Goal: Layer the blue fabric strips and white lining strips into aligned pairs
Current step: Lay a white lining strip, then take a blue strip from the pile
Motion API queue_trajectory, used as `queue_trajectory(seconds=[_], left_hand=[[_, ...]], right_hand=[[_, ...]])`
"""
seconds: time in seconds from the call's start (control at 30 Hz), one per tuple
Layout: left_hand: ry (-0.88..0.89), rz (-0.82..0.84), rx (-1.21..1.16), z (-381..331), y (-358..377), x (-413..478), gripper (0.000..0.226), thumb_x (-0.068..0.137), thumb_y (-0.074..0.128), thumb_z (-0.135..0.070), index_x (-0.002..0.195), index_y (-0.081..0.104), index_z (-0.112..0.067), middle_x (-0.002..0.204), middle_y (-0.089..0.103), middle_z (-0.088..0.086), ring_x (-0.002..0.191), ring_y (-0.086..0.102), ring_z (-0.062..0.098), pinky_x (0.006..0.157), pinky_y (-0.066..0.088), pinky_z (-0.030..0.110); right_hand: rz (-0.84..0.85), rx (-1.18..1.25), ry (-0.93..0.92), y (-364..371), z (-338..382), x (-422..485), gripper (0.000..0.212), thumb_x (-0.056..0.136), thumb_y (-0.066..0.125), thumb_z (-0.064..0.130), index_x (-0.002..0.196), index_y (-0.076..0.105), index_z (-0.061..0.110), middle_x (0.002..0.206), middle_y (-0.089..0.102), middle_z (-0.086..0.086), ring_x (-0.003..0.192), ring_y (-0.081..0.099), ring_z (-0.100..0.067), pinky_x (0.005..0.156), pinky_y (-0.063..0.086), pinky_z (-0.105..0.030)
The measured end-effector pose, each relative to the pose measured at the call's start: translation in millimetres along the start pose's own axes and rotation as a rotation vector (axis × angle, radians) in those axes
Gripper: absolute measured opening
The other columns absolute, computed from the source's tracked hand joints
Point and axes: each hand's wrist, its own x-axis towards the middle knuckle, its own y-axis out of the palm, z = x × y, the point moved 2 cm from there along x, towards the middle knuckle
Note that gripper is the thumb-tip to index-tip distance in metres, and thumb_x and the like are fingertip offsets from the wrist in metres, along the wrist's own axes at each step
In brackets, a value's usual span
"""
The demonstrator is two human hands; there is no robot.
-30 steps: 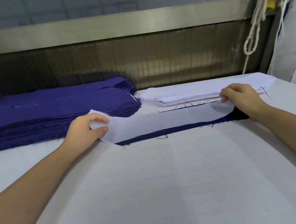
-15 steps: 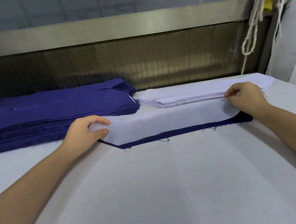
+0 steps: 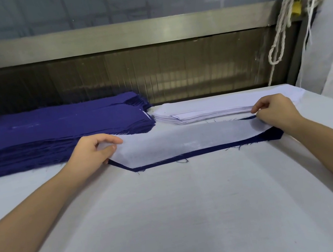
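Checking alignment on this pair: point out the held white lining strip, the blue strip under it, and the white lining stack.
white lining strip (image 3: 176, 143), head view, flat middle.
blue strip (image 3: 272, 134), head view, exposed right corner.
white lining stack (image 3: 211, 107), head view, top sheet.

white table (image 3: 184, 218), knotted rope (image 3: 282, 32), metal rail (image 3: 128, 34)

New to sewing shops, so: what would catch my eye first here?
Mid-table, the left hand and right hand pinch the ends of a white lining strip lying over a blue fabric strip, whose edge peeks out nearside. Behind, a tall blue stack sits left, a lower white stack right.
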Motion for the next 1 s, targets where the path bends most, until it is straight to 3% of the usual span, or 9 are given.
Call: queue_trajectory(seconds=[0.1, 0.17, 0.3, 0.47, 0.6, 0.73, 0.83, 1.0], left_hand=[[0.036, 0.023, 0.098, -3, 1, -2, 0.027, 0.087, 0.061, -0.003, 0.084, 0.069, -0.028, 0.086, 0.065, -0.022, 0.073, 0.058, -0.005, 0.069, 0.040, 0.006], [0.066, 0.018, 0.135, -5, 2, -2, 0.027, 0.087, 0.061, -0.002, 0.086, 0.069, -0.028, 0.095, 0.066, -0.019, 0.091, 0.058, -0.003, 0.077, 0.036, 0.002], [0.131, 0.033, 0.224, -6, 2, -4, 0.022, 0.087, 0.061, -0.004, 0.090, 0.069, -0.025, 0.096, 0.064, -0.016, 0.093, 0.056, 0.001, 0.078, 0.033, -0.002], [0.167, 0.067, 0.320, -3, 4, -3, 0.017, 0.087, 0.062, -0.007, 0.095, 0.071, -0.020, 0.098, 0.064, -0.009, 0.094, 0.055, 0.007, 0.077, 0.032, 0.002], [0.137, 0.021, 0.247, -2, 4, -1, 0.022, 0.088, 0.061, -0.005, 0.091, 0.068, -0.025, 0.096, 0.064, -0.013, 0.082, 0.057, 0.002, 0.075, 0.035, -0.001], [-0.082, -0.038, -0.125, 2, 1, 1, 0.024, 0.089, 0.056, 0.000, 0.087, 0.069, -0.019, 0.072, 0.062, -0.001, 0.051, 0.054, 0.006, 0.062, 0.047, 0.026], [-0.183, -0.030, -0.261, 5, 0, 2, 0.022, 0.088, 0.056, 0.004, 0.089, 0.070, -0.013, 0.060, 0.054, 0.001, 0.050, 0.050, 0.007, 0.060, 0.044, 0.031], [-0.255, -0.005, -0.314, 6, 2, 4, 0.023, 0.087, 0.059, 0.003, 0.086, 0.071, -0.017, 0.070, 0.055, 0.010, 0.051, 0.047, 0.010, 0.055, 0.041, 0.026]], right_hand=[[0.015, 0.025, 0.020, 1, -1, 0, 0.024, 0.080, 0.050, -0.005, 0.077, 0.066, 0.012, 0.067, 0.056, 0.001, 0.073, 0.051, -0.021, 0.066, 0.040, -0.026], [0.024, 0.002, 0.022, 2, -2, -1, 0.025, 0.079, 0.049, -0.005, 0.075, 0.066, 0.014, 0.065, 0.055, 0.003, 0.068, 0.049, -0.018, 0.056, 0.036, -0.024], [0.043, -0.042, 0.001, 6, -4, -1, 0.025, 0.077, 0.049, -0.005, 0.072, 0.065, 0.014, 0.062, 0.055, 0.004, 0.061, 0.047, -0.013, 0.052, 0.034, -0.023], [0.038, -0.058, -0.010, 8, -7, 2, 0.026, 0.077, 0.051, -0.005, 0.070, 0.065, 0.016, 0.063, 0.056, 0.003, 0.061, 0.047, -0.013, 0.058, 0.036, -0.027], [0.031, -0.069, -0.017, 9, -9, 2, 0.025, 0.078, 0.052, -0.005, 0.071, 0.065, 0.015, 0.064, 0.056, 0.002, 0.067, 0.050, -0.020, 0.063, 0.038, -0.027], [0.052, -0.101, -0.037, 10, -8, 2, 0.023, 0.079, 0.054, -0.002, 0.072, 0.065, 0.016, 0.066, 0.056, 0.003, 0.074, 0.052, -0.022, 0.066, 0.039, -0.028], [0.068, -0.112, -0.041, 10, -9, 2, 0.022, 0.080, 0.056, -0.001, 0.070, 0.065, 0.018, 0.066, 0.055, 0.005, 0.076, 0.052, -0.021, 0.067, 0.039, -0.028], [0.072, -0.132, -0.047, 12, -11, 3, 0.020, 0.081, 0.058, 0.002, 0.070, 0.064, 0.018, 0.066, 0.055, 0.006, 0.076, 0.052, -0.021, 0.067, 0.039, -0.028]])
